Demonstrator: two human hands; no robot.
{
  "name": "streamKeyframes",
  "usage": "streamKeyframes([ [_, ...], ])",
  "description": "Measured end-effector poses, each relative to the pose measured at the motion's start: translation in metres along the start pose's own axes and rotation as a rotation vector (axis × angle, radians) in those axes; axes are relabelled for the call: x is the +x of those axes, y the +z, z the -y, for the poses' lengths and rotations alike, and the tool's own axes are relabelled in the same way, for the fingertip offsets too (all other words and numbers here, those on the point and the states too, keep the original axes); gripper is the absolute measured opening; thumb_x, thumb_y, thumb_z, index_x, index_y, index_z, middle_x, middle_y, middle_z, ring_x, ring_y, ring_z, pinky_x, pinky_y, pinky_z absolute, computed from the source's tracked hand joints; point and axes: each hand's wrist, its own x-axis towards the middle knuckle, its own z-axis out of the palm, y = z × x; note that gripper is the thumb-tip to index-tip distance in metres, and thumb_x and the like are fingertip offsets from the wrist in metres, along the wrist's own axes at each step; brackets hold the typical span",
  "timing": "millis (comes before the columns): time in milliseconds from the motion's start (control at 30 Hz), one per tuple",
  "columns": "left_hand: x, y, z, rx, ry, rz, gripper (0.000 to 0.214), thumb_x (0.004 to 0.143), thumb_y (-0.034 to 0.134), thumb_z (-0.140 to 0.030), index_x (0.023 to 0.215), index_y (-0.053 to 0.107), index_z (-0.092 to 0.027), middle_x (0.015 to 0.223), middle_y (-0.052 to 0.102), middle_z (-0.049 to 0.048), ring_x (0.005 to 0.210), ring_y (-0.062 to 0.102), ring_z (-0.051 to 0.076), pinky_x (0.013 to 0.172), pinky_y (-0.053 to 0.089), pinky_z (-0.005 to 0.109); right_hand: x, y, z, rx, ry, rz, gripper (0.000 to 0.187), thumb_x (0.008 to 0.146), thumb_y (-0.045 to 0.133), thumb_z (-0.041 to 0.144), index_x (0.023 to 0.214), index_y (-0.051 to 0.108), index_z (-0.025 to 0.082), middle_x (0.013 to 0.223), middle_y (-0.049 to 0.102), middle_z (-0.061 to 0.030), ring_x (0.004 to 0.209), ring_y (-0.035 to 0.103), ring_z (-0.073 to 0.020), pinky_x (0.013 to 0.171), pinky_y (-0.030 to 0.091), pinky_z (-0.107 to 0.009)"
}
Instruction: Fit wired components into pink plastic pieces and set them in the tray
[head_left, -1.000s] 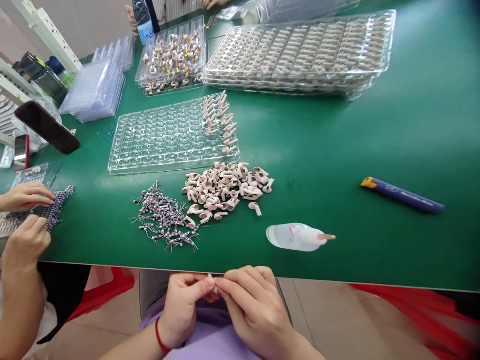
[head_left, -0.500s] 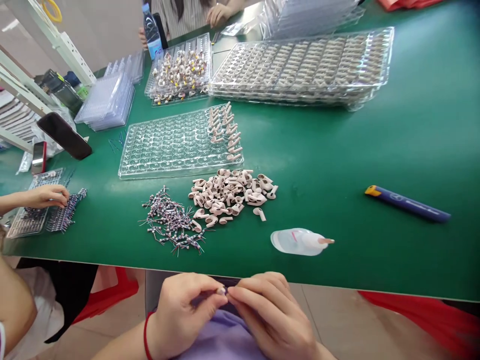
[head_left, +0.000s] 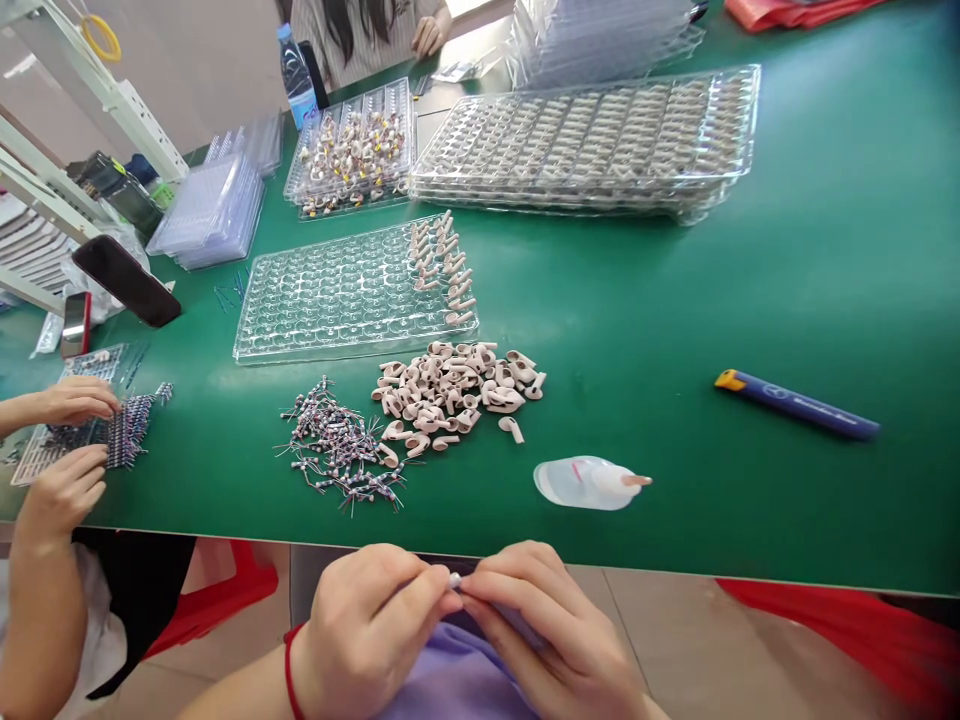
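My left hand [head_left: 371, 625] and my right hand [head_left: 551, 630] meet below the near edge of the green table [head_left: 675, 300], above my lap. Both pinch one tiny pale part [head_left: 454, 579] between their fingertips; I cannot make out what it is. Just beyond the edge lies a heap of beige earpiece shells [head_left: 450, 385] and, left of it, a heap of small wired components [head_left: 337, 450]. Behind the heaps a clear blister tray [head_left: 330, 295] holds a column of shells along its right side.
A clear glue bottle [head_left: 589, 482] lies on its side right of the heaps, a blue utility knife [head_left: 791, 405] farther right. Stacked filled trays [head_left: 592, 140] stand at the back. A co-worker's hands [head_left: 71, 440] work on a tray at the left; another person sits across.
My hands have stayed pinched together at the table edge, shifting slightly. The view has tilted up a little. The co-worker's nearer hand has come back beside their tray.
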Motion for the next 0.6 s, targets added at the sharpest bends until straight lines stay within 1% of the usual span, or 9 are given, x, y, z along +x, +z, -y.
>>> streamKeyframes([
  [333,0.002,-0.002,-0.002,0.036,0.004,0.009,0.019,0.091,0.060,-0.011,0.109,0.062,-0.009,0.076,0.070,0.0076,0.065,0.065,0.016,0.058,0.057,0.026,-0.003,0.002,-0.001,0.001,0.032,-0.003,0.018,0.086,0.057,0.004,0.093,0.063,0.019,0.076,0.065,-0.0032,0.066,0.059,-0.0147,0.059,0.050,-0.028],
  [433,0.003,-0.003,-0.003,0.049,0.017,0.014,0.019,0.092,0.058,-0.011,0.111,0.061,-0.009,0.076,0.070,0.0070,0.064,0.064,0.015,0.057,0.056,0.026,-0.007,0.003,-0.001,0.051,0.081,-0.056,0.021,0.085,0.058,0.003,0.096,0.058,0.021,0.078,0.065,-0.0032,0.069,0.061,-0.0157,0.060,0.053,-0.029],
  [500,0.002,-0.004,-0.003,0.051,0.022,0.017,0.020,0.092,0.058,-0.010,0.112,0.061,-0.009,0.076,0.070,0.0067,0.064,0.064,0.015,0.056,0.055,0.026,-0.010,0.003,0.000,0.096,0.083,-0.112,0.028,0.082,0.058,0.000,0.100,0.054,0.022,0.085,0.068,-0.0046,0.077,0.064,-0.0175,0.065,0.055,-0.031],
  [567,0.002,-0.004,-0.003,0.048,0.029,0.025,0.021,0.090,0.060,-0.008,0.111,0.061,-0.007,0.076,0.070,0.0074,0.065,0.064,0.016,0.057,0.054,0.027,-0.010,0.001,0.001,0.091,0.040,-0.137,0.033,0.078,0.058,-0.002,0.101,0.051,0.021,0.095,0.072,-0.0071,0.087,0.066,-0.0194,0.076,0.055,-0.036],
  [600,0.001,-0.004,-0.003,0.047,0.033,0.032,0.022,0.090,0.061,-0.007,0.111,0.061,-0.006,0.077,0.070,0.0079,0.066,0.064,0.016,0.058,0.054,0.027,-0.010,0.000,0.002,0.068,0.013,-0.137,0.035,0.077,0.058,-0.003,0.100,0.050,0.021,0.100,0.073,-0.0081,0.092,0.066,-0.0199,0.082,0.053,-0.038],
])
